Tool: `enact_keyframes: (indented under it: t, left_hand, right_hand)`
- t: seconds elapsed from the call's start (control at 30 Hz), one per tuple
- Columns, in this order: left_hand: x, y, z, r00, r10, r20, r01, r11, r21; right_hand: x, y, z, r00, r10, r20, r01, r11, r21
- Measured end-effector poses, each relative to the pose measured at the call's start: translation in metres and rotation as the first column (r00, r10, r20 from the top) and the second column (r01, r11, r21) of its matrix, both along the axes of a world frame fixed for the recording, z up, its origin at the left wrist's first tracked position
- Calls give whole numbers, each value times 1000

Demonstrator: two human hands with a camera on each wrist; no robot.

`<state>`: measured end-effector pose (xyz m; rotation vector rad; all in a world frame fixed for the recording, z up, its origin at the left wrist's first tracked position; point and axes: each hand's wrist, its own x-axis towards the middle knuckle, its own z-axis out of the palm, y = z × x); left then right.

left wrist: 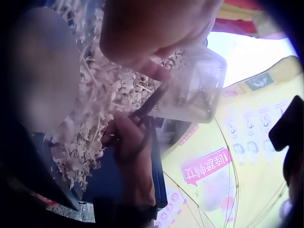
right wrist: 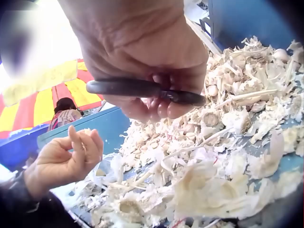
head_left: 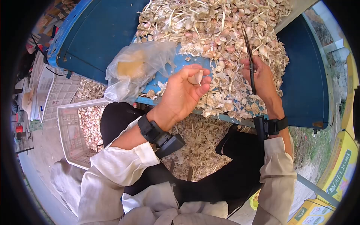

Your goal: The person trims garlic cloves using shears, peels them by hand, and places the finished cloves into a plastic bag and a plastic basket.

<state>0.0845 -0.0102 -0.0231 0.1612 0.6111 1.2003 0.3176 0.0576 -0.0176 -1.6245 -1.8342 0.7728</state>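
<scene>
My left hand (head_left: pixel 176 97), palm turned up, holds a pale garlic clove (head_left: pixel 196 78) between its curled fingers and thumb. To the right, my right hand (head_left: pixel 265 80) grips dark metal scissors (head_left: pixel 250 56), their narrow blades pointing away over the heap. The dark handle (right wrist: pixel 126 87) crosses below the palm in the right wrist view. Under and beyond both hands spreads a heap of garlic cloves, dry skins and stalks (head_left: pixel 221 22) on a blue table (head_left: pixel 187 62). In the left wrist view the scissors (left wrist: pixel 151 102) look blurred.
A clear plastic bag (head_left: pixel 131 69) with something yellowish inside lies left of the left hand. Down to the left, a white crate (head_left: pixel 69 138) contains many cloves (head_left: pixel 90 123). Skins and stalks (head_left: pixel 197 146) fill the space between the person's knees. Raised blue panels (head_left: pixel 97 33) flank the heap.
</scene>
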Motion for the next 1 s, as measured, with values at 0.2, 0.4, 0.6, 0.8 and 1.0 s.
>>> enact_keyframes:
  t: [0.2, 0.4, 0.6, 0.8, 1.0]
  left_hand:
    - [-1, 4, -9, 987, -112, -115, 122, 989, 84]
    - [-13, 5, -27, 951, -5, -309, 53, 988, 147]
    - [-9, -1, -36, 738, 11, -675, 230, 936, 267]
    - [11, -7, -34, 716, 89, -692, 289, 865, 410]
    - [6, -6, -24, 736, 47, -675, 284, 885, 370]
  right_hand:
    - [-39, 38, -17, 939, 186, 289, -249, 948, 199]
    - [-19, 44, -44, 873, 87, 480, -258, 917, 304]
    - [-9, 43, -36, 963, -30, -268, 55, 995, 84]
    - [-65, -21, -23, 925, 72, -372, -82, 997, -13]
    - [-71, -19, -35, 884, 92, -458, -116, 993, -24]
